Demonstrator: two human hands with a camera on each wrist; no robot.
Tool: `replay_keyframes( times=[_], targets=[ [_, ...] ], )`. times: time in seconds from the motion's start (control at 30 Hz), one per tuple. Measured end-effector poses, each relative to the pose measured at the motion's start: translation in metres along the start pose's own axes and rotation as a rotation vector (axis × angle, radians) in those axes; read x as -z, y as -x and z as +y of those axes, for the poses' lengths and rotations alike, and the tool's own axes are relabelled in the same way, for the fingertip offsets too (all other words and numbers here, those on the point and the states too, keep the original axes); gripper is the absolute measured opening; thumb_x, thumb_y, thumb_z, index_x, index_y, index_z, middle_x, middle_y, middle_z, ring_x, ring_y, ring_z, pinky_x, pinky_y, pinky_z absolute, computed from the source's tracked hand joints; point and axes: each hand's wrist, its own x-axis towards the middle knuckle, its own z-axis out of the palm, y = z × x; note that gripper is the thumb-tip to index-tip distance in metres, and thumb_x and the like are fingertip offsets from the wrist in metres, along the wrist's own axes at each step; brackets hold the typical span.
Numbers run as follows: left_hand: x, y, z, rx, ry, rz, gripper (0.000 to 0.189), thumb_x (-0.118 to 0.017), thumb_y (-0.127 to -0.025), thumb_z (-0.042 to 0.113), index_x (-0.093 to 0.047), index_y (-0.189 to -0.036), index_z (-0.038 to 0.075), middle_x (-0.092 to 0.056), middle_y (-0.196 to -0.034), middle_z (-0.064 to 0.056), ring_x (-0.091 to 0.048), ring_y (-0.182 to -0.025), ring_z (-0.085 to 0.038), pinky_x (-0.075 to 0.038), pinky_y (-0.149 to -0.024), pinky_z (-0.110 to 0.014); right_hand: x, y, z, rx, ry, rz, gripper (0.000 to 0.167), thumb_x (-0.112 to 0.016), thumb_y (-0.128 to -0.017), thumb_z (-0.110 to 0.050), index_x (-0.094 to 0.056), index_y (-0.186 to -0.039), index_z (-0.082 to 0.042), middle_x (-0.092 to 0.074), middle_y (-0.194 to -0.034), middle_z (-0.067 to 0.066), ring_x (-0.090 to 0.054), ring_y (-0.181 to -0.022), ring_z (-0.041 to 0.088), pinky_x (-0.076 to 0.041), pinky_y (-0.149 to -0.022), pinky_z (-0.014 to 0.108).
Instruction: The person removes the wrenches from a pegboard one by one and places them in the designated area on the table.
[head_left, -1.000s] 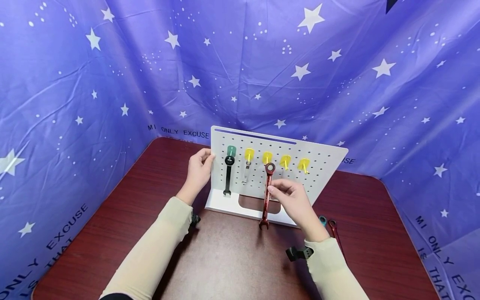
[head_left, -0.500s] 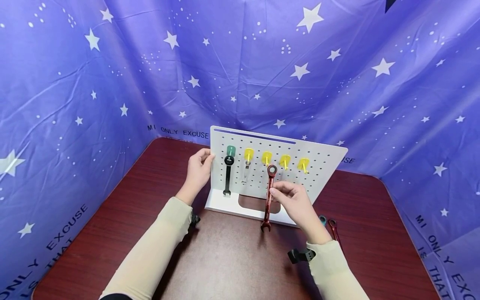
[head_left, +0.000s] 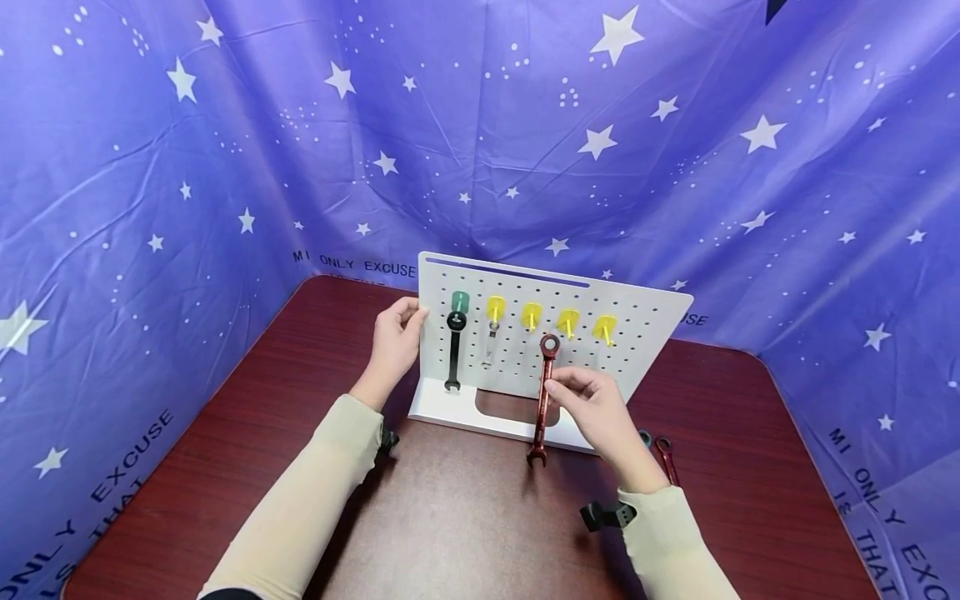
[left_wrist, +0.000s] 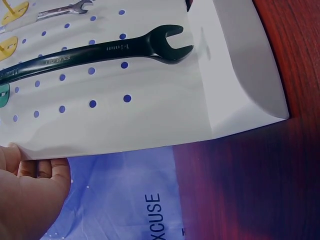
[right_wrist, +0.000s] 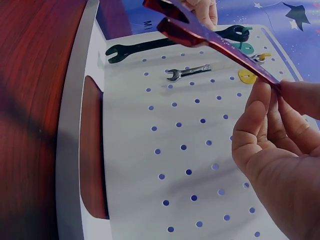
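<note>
My left hand (head_left: 393,342) grips the left edge of a white pegboard (head_left: 648,337), thumb in front and fingers behind, as the left wrist view shows. A red ratchet combination wrench (head_left: 544,392) is pinched by the shaft between thumb and fingertips of my right hand (head_left: 600,412). Its ring end points up, below the middle yellow hooks (head_left: 532,317); its forked end points down over the board's front edge. A black wrench (left_wrist: 100,51) hangs from the green hook (head_left: 460,301) at the left. Beside it, a small silver wrench (right_wrist: 190,72) hangs on the first yellow hook (head_left: 496,308).
On the table (head_left: 720,400), right of the board and partly behind my right wrist, lie another red wrench (head_left: 665,454) and a teal ring end (head_left: 646,437). The board's foot has a wide cutout (right_wrist: 92,150). A blue star-patterned curtain (head_left: 487,150) surrounds the table.
My right hand has drifted slightly right and down with the red wrench, whose ring end has moved away from the middle yellow hook. The left hand keeps its hold on the board.
</note>
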Motion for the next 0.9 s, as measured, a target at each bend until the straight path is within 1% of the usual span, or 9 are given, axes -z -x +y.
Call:
replay_keyframes(
  times=[0.2, 0.43, 0.53, 0.7, 0.9],
  targets=[
    [0.0003, 0.0004, 0.0019, 0.004, -0.005, -0.003, 0.009, -0.062, -0.1, -0.001, -0.068, -0.101, -0.007, -0.071, -0.09, -0.02, -0.059, -0.074, -0.033, -0.045, -0.061, -0.023, 0.0018, 0.0014, 0.002, -0.008, -0.015, 0.008, 0.013, -0.067, -0.099, -0.005, -0.071, -0.103, 0.006, -0.071, -0.084, 0.015, -0.067, -0.072, 0.018, -0.053, -0.069, 0.027],
    [0.0, 0.0005, 0.0033, 0.001, -0.006, -0.005, 0.009, -0.062, -0.1, -0.001, -0.068, -0.1, -0.007, -0.072, -0.091, -0.02, -0.061, -0.074, -0.033, -0.046, -0.061, -0.022, 0.0054, 0.0046, 0.0038, -0.037, -0.008, 0.005, 0.017, -0.067, -0.099, -0.007, -0.07, -0.105, 0.009, -0.071, -0.084, 0.016, -0.069, -0.074, 0.027, -0.053, -0.073, 0.028],
    [-0.0001, 0.0005, 0.0031, -0.006, -0.005, -0.004, 0.009, -0.062, -0.1, -0.001, -0.068, -0.101, -0.008, -0.072, -0.091, -0.02, -0.061, -0.073, -0.032, -0.047, -0.061, -0.023, 0.0062, 0.0064, 0.0045, -0.052, -0.008, 0.017, 0.017, -0.067, -0.099, -0.007, -0.07, -0.106, 0.009, -0.071, -0.087, 0.016, -0.069, -0.076, 0.025, -0.055, -0.075, 0.028],
    [-0.0005, 0.0003, 0.0021, -0.012, -0.01, -0.001, 0.009, -0.062, -0.1, -0.001, -0.068, -0.101, -0.008, -0.072, -0.091, -0.02, -0.06, -0.073, -0.03, -0.047, -0.061, -0.023, 0.0072, 0.0083, 0.0059, -0.064, 0.002, 0.044, 0.016, -0.067, -0.099, -0.006, -0.071, -0.106, 0.009, -0.072, -0.091, 0.015, -0.068, -0.079, 0.017, -0.056, -0.077, 0.028],
    [-0.0004, 0.0006, 0.0017, -0.004, -0.006, -0.001, 0.01, -0.062, -0.1, -0.001, -0.068, -0.101, -0.008, -0.072, -0.091, -0.02, -0.06, -0.073, -0.034, -0.046, -0.061, -0.023, 0.0086, 0.0101, 0.0076, -0.079, 0.029, 0.064, 0.016, -0.069, -0.098, -0.006, -0.071, -0.105, 0.008, -0.072, -0.09, 0.01, -0.065, -0.078, 0.015, -0.055, -0.075, 0.028]
  ],
)
